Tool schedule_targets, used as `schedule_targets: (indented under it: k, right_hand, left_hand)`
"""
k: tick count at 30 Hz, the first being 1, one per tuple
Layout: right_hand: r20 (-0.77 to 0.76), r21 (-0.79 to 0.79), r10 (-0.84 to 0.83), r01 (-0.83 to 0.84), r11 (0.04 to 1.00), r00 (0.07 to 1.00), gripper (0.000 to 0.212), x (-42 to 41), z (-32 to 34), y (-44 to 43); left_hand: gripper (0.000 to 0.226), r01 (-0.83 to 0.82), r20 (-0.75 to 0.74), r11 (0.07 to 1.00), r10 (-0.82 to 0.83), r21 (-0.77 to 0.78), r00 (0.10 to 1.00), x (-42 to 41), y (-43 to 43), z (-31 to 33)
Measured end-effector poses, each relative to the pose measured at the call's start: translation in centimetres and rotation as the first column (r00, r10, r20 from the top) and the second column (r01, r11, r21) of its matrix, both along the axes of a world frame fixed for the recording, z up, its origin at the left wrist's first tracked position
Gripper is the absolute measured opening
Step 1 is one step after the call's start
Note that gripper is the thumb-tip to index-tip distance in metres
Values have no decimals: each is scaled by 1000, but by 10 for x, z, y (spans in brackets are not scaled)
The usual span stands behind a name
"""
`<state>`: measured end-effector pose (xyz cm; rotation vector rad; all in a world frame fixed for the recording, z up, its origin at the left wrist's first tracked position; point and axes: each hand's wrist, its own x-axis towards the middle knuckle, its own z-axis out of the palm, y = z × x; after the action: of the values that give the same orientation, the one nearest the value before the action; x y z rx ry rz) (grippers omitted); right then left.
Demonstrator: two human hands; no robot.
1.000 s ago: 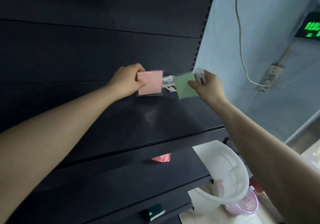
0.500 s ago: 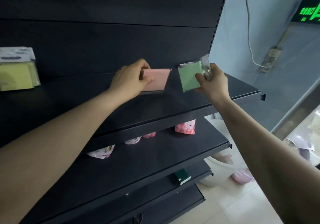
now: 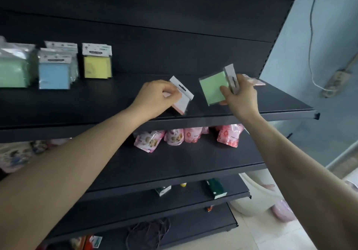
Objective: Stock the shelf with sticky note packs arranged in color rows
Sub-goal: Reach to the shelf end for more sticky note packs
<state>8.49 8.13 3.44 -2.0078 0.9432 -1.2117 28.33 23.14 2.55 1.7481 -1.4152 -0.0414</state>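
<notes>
— What is the left hand (image 3: 155, 98) doing with the pink pack (image 3: 182, 98)?

— It is turning it over. The white header card is now facing out where the pink face was showing, and the pack is tilting down toward the shelf (image 3: 280, 102).

— And the right hand (image 3: 240, 96)?

— It is drawing the green pack (image 3: 212, 89) away from the back panel, toward the shelf's front, as the left is doing too.

— Is the view shifting?

— It is swinging left and pulling back. Standing packs are coming into sight at the left: a green one (image 3: 12, 71), a blue one (image 3: 54, 75) and a yellow one (image 3: 96, 66). Pink pouches (image 3: 174, 136) are showing on the shelf below.
</notes>
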Motion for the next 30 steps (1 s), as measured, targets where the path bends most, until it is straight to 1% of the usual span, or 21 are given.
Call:
schedule_targets:
  k: [1,3,6,8,10,11,15,18,21,24,27,30]
  right_hand:
    - [11,5,23,-23,1000,1000,12,3,1,7]
    - [17,-14,57,-56,998,998,13,10,0,23]
    - [9,-34,114,-114,993,993,6,26,-3,51]
    - [6,-35,154,-154,987,988,8,40,-7,69]
    - [-11,-50,177,-178,983,984,5,56,-9,84]
    - [-27,-60,183,-184,981,983,8,66,-8,91]
    - [-82,-87,230,-237,968,970,13,113,2,119]
    - [-81,-86,256,-262,961,963,15,156,10,138]
    - [-47,-56,270,-272,961,962,17,200,14,155]
    - [-53,-60,276,-279,958,960,17,242,15,173]
    - [-64,-81,263,-267,960,963,15,277,15,191]
    - [-97,-106,260,-270,957,961,9,308,14,209]
  left_hand:
    - [21,-25,25,1000,25,-8,999,2,9,-3]
    - [34,-77,58,997,78,-17,995,5,28,-9]
    - [60,-161,51,987,161,-14,986,10,64,-14]
    - [66,-198,51,980,197,7,979,17,86,-16]
    - [63,-229,24,973,229,10,973,26,108,-15]
    - [59,-252,20,968,252,-4,968,32,119,-13]
    - [26,-342,68,935,349,-94,935,69,158,-2]
    - [16,-396,112,913,406,-99,907,110,183,3]
    - [19,-480,141,874,486,-75,862,155,208,12]
    - [22,-546,157,828,560,-126,813,200,234,24]
    - [27,-542,107,819,566,-187,818,240,258,32]
    - [37,-543,93,814,569,-207,817,272,276,37]
